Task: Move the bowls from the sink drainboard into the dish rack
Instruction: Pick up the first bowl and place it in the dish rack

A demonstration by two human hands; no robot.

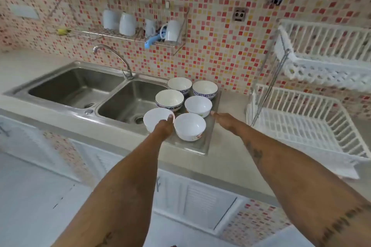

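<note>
Hands first: our left hand [165, 125] sits on the near rim of the front-left white bowl [155, 119], thumb over the lip and fingers apparently down the outer wall, so we judge it is closing on that bowl, though the far fingers are hidden. Our right hand [221, 119] lies flat and spread, fingers together and pointing forward, holding nothing, just beside the front-right white bowl [189, 126] and reaching toward the middle-right white bowl [198, 105].

Six bowls stand upright in two columns of three on the steel drainboard [197, 147], which is set into the pale surface [226, 158] to the right of the double sink [80, 88]. Behind the two near ones come a blue-patterned bowl [169, 99] and the white one already named, then two more blue-patterned bowls at the back, one on the left [179, 84] and one on the right [205, 88], near the tiled wall.

What matters for the next move is direction: the white dish rack [301, 126] lies to our right of the whole cluster, well apart from it, with its upper tier [325, 54] farther back. Our right hand is the nearer one to the rack, while our left hand must carry its bowl across the other bowls. We judge no bowl has been moved yet, as both tiers look empty.
</note>
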